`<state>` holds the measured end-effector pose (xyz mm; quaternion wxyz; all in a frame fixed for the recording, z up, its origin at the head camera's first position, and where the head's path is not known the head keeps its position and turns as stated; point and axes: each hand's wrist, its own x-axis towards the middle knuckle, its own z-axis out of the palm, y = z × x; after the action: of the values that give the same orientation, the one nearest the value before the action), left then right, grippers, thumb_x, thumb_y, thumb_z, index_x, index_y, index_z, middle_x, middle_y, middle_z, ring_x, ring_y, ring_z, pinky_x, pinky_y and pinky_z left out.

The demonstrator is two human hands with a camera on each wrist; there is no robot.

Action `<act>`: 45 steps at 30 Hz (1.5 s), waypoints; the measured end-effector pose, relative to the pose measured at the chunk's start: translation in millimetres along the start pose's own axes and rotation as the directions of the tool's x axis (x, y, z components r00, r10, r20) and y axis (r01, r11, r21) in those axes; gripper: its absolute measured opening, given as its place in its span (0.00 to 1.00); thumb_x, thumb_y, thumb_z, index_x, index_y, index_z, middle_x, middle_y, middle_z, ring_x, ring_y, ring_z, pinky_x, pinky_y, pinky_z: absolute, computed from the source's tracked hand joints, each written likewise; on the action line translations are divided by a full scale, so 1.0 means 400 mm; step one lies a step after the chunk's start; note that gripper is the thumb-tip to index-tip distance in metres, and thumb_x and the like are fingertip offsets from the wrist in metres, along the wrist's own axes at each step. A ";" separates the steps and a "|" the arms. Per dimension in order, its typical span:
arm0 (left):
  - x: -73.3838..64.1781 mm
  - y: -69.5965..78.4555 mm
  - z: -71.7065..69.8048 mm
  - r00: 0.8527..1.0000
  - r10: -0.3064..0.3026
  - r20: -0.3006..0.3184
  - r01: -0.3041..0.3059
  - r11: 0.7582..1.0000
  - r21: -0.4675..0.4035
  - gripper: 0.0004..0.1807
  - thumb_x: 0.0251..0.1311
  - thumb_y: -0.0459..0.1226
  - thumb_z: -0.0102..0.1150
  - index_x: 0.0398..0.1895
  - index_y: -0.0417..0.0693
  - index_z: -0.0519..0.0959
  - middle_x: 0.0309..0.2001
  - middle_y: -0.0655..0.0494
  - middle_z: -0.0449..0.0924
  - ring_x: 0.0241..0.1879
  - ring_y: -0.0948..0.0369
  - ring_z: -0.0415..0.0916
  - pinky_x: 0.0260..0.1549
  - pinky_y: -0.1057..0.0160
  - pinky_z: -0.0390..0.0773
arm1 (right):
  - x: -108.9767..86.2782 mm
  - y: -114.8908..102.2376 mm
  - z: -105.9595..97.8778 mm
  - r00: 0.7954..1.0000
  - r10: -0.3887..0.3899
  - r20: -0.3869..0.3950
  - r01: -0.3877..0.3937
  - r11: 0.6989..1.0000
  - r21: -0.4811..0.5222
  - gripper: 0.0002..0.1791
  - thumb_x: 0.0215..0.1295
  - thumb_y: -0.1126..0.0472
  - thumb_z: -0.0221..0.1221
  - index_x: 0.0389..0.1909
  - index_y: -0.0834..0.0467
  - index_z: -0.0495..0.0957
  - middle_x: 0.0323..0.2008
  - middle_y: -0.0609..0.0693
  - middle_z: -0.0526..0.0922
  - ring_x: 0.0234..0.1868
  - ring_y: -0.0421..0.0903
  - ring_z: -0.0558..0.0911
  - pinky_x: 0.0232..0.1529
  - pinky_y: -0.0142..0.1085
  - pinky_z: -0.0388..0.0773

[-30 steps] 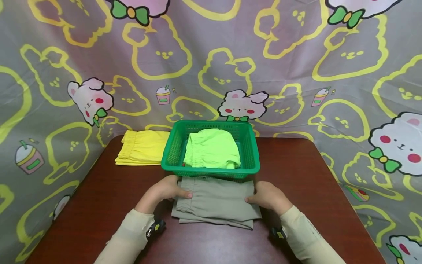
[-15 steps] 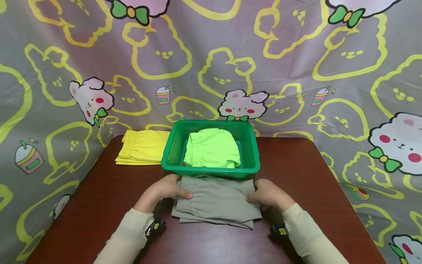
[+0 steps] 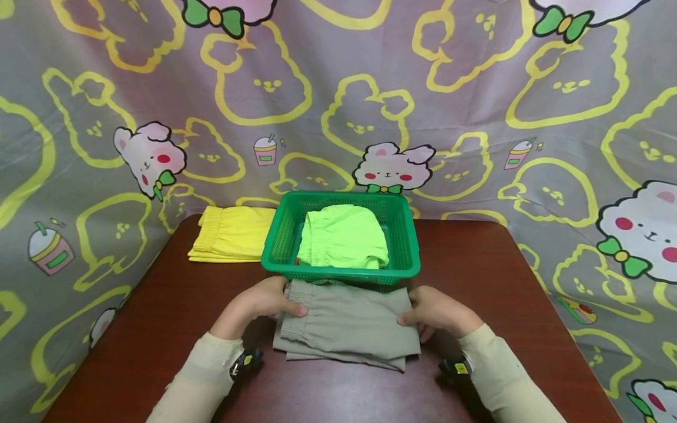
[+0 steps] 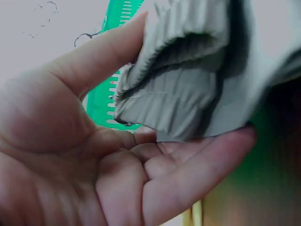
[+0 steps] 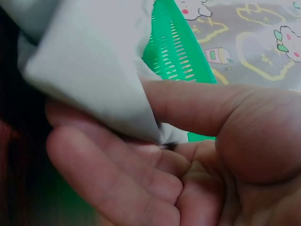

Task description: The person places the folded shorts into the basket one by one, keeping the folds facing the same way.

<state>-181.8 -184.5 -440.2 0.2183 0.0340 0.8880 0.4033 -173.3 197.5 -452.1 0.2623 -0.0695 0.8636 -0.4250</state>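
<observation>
A folded grey garment with an elastic waistband [image 3: 349, 323] lies in front of the green basket in the head view. My left hand [image 3: 267, 302] grips its waistband end, thumb on top and fingers underneath. In the left wrist view the gathered elastic layers [image 4: 174, 94] sit between thumb and fingers. At the opposite end my right hand [image 3: 439, 311] holds the folded edge, thumb above. The right wrist view shows the grey cloth [image 5: 94, 70] resting over the curled fingers [image 5: 108, 174]. Inside the green basket [image 3: 341, 273] lies a folded neon-green garment with an elastic waistband [image 3: 344, 238].
A folded yellow garment [image 3: 233, 235] lies left of the basket at the back of the dark red-brown table [image 3: 455, 258]. Behind the table hangs a grey cartoon-print cloth [image 3: 296, 76]. Both wrists carry small black devices.
Both hands keep their places at the garment's ends. The right fingers have worked further beneath its right edge. The head view has shifted slightly.
</observation>
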 end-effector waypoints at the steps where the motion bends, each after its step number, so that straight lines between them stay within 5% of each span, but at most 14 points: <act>1: -0.004 0.003 -0.001 1.000 -0.005 0.001 0.005 1.000 0.021 0.48 0.47 0.45 0.83 0.68 0.35 0.68 0.58 0.42 0.77 0.49 0.53 0.77 0.36 0.55 0.84 | -0.003 -0.003 -0.002 1.000 -0.002 0.009 0.002 1.000 0.004 0.15 0.59 0.62 0.73 0.34 0.64 0.76 0.27 0.58 0.80 0.20 0.53 0.85 0.25 0.46 0.85; 11: -0.038 0.026 -0.019 0.999 -0.025 0.030 0.020 0.989 0.147 0.53 0.49 0.48 0.81 0.70 0.27 0.63 0.64 0.36 0.73 0.47 0.54 0.79 0.33 0.57 0.85 | -0.018 -0.013 -0.015 0.997 -0.035 0.065 0.032 0.999 0.037 0.15 0.60 0.61 0.72 0.40 0.65 0.78 0.30 0.58 0.82 0.23 0.53 0.86 0.25 0.47 0.85; 20: -0.067 0.052 -0.030 0.999 -0.023 0.047 0.014 0.983 0.184 0.60 0.50 0.51 0.79 0.76 0.27 0.56 0.73 0.33 0.64 0.60 0.49 0.74 0.37 0.57 0.85 | -0.035 -0.027 -0.036 0.991 -0.105 0.083 0.100 0.993 0.061 0.18 0.61 0.61 0.72 0.46 0.66 0.80 0.34 0.55 0.85 0.27 0.53 0.87 0.26 0.48 0.86; 30: -0.088 0.056 -0.054 0.993 0.072 0.091 -0.079 0.993 0.085 0.39 0.50 0.47 0.80 0.61 0.41 0.71 0.46 0.51 0.78 0.44 0.57 0.77 0.32 0.58 0.83 | -0.069 -0.059 -0.056 0.987 -0.138 0.079 0.137 0.990 0.018 0.20 0.63 0.58 0.71 0.51 0.64 0.79 0.36 0.54 0.87 0.31 0.51 0.88 0.28 0.47 0.86; 45: -0.123 0.076 -0.082 0.979 0.170 0.113 -0.173 0.985 0.019 0.34 0.53 0.43 0.79 0.59 0.42 0.72 0.43 0.52 0.82 0.40 0.58 0.80 0.36 0.57 0.82 | -0.090 -0.071 -0.074 0.978 -0.184 0.101 0.180 0.983 0.045 0.23 0.65 0.56 0.69 0.56 0.63 0.78 0.41 0.55 0.88 0.36 0.51 0.89 0.30 0.47 0.87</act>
<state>-154.4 -198.7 -381.4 0.2313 0.1360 0.8740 0.4051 -160.9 212.6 -401.0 0.2682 -0.1656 0.8310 -0.4583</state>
